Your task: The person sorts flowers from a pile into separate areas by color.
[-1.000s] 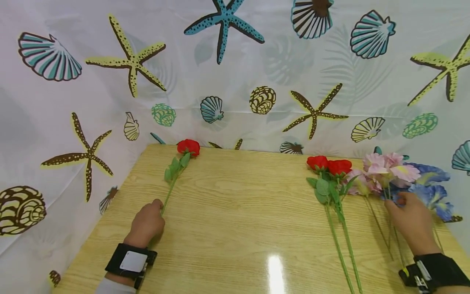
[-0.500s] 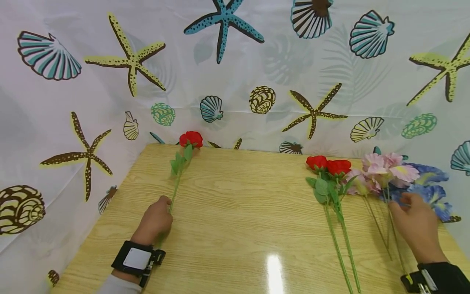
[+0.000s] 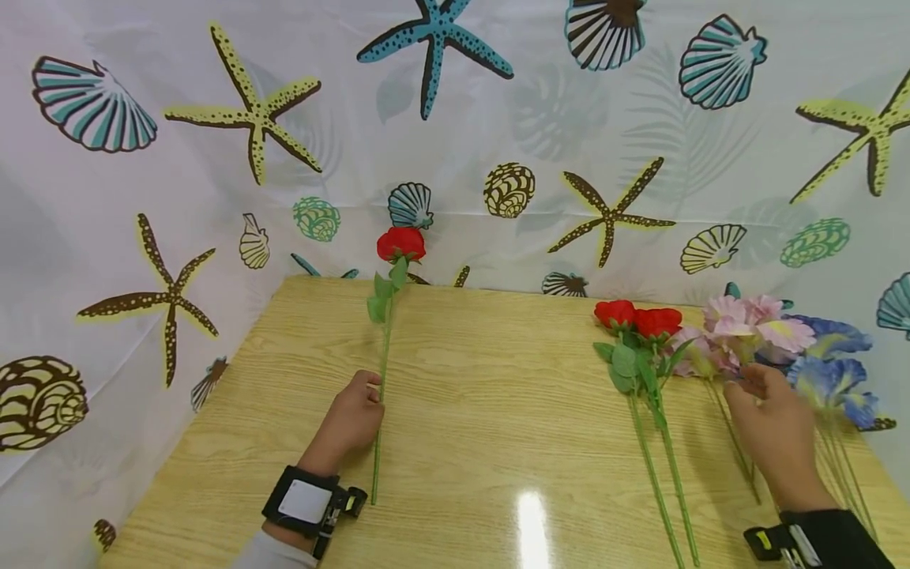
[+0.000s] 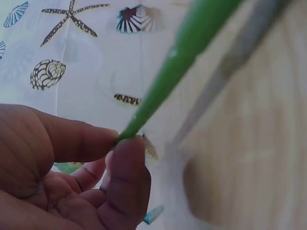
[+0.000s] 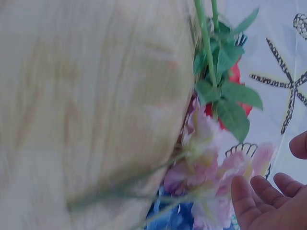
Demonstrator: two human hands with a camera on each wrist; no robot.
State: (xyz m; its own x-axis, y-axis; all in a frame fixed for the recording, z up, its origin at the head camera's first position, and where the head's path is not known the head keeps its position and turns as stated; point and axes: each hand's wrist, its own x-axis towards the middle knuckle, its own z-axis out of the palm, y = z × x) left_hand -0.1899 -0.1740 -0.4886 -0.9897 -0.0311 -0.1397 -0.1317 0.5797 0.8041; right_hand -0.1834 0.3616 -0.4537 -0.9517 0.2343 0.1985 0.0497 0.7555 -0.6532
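My left hand (image 3: 371, 393) pinches the green stem (image 3: 381, 379) of a red rose (image 3: 401, 243) between thumb and finger, and the bloom stands up over the table's far edge. The left wrist view shows that pinch (image 4: 123, 139) close up on the stem (image 4: 187, 45). My right hand (image 3: 757, 385) hovers with relaxed fingers over the stems of the pink flowers (image 3: 753, 328), holding nothing. In the right wrist view the right hand (image 5: 268, 191) lies open beside the pink flowers (image 5: 211, 167). Two red roses (image 3: 638, 319) lie just left of it.
Blue flowers (image 3: 833, 363) lie at the far right, near the edge of the wooden table (image 3: 483, 411). A white curtain (image 3: 498, 142) printed with starfish and shells hangs close behind and to the left. Bare wood lies between the two hands.
My left hand has moved right toward the table's middle, swinging the rose more upright. My right hand has shifted left from the blue flowers to the pink ones.
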